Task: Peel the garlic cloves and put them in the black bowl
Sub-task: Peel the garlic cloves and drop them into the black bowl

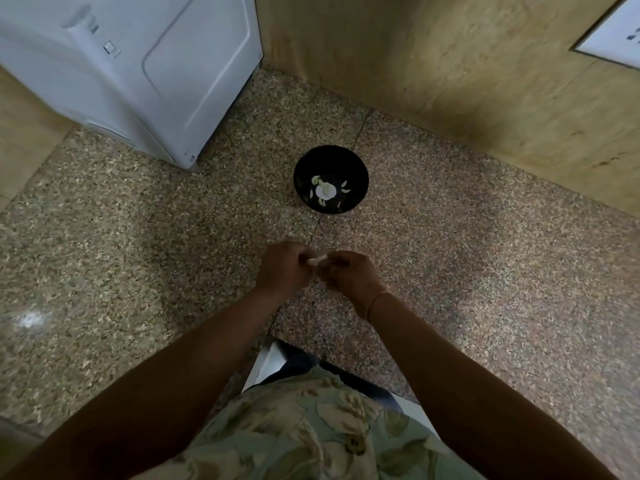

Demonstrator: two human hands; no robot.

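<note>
A black bowl (356,174) stands on the speckled granite counter, just beyond my hands. Inside it lie a pale garlic bulb piece and several cloves (325,191). My left hand (284,268) and my right hand (349,276) meet in front of the bowl, fingers curled. Between them they pinch a small whitish garlic clove (317,260), most of it hidden by my fingers.
A white appliance (138,74) stands at the back left on the counter (485,254). A tan wall (450,64) runs along the back right, with a framed white sheet (616,32) at the top right corner. The counter's near edge lies by my patterned shirt.
</note>
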